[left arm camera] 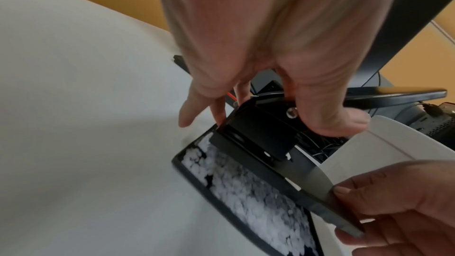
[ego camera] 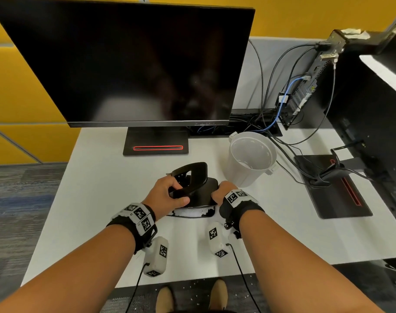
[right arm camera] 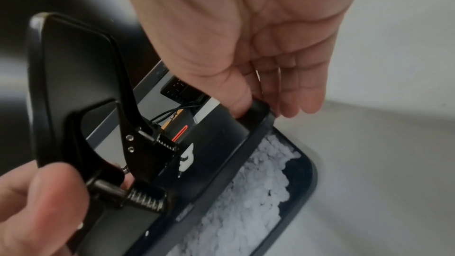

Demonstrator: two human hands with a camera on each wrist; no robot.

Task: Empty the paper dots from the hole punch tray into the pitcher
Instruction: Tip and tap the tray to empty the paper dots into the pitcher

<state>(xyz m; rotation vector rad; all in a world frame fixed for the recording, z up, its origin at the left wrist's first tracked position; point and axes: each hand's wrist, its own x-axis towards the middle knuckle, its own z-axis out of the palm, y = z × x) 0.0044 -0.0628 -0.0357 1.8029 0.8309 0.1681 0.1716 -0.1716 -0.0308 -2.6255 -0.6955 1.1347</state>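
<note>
The black hole punch (ego camera: 193,182) stands mid-table, its body tilted up off its tray (ego camera: 209,213). The tray lies flat on the table under it, full of white paper dots (left arm camera: 248,188), which also show in the right wrist view (right arm camera: 258,192). My left hand (ego camera: 175,195) grips the punch's left end by the lever, thumb in front. My right hand (ego camera: 218,192) pinches the right end of the punch's base (right arm camera: 255,110) between thumb and fingers. The white pitcher (ego camera: 251,159) stands upright and looks empty, just right of and behind the punch.
A dark monitor (ego camera: 129,64) on its stand (ego camera: 155,143) fills the back of the white table (ego camera: 97,177). Cables (ego camera: 289,154), a small computer (ego camera: 305,91) and a second monitor base (ego camera: 334,188) crowd the right side. Stray dots lie on the floor (ego camera: 192,290).
</note>
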